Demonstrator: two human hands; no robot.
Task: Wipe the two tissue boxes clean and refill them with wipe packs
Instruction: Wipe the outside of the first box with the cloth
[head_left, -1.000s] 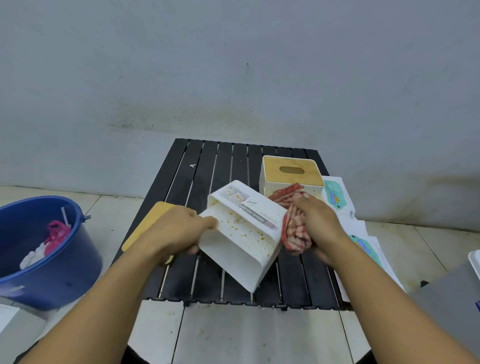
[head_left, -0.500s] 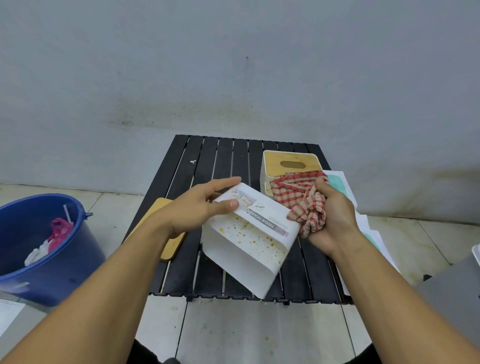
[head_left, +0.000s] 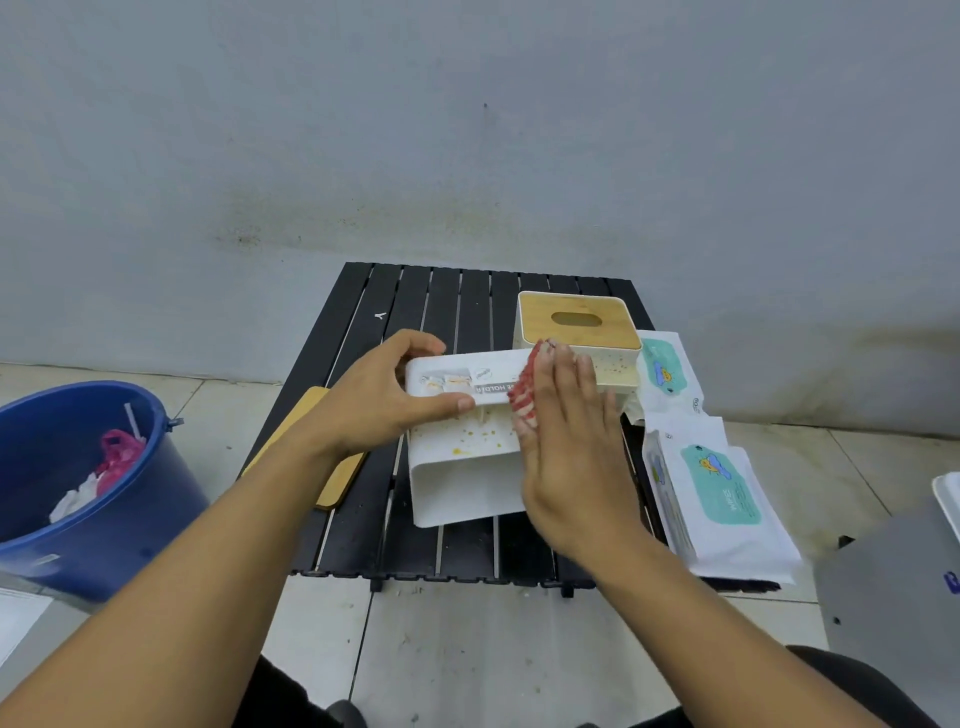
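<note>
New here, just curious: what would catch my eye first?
Over a black slatted table, the left hand grips a spattered white box while the right hand presses a red checked cloth against it. Behind stands a second box with a wooden lid; wipe packs lie right, a blue bucket left.

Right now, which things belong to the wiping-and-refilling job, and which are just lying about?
Job: stained box, lidded box, cloth, wipe packs, loose lid.
Lying about: bucket, grey object.
</note>
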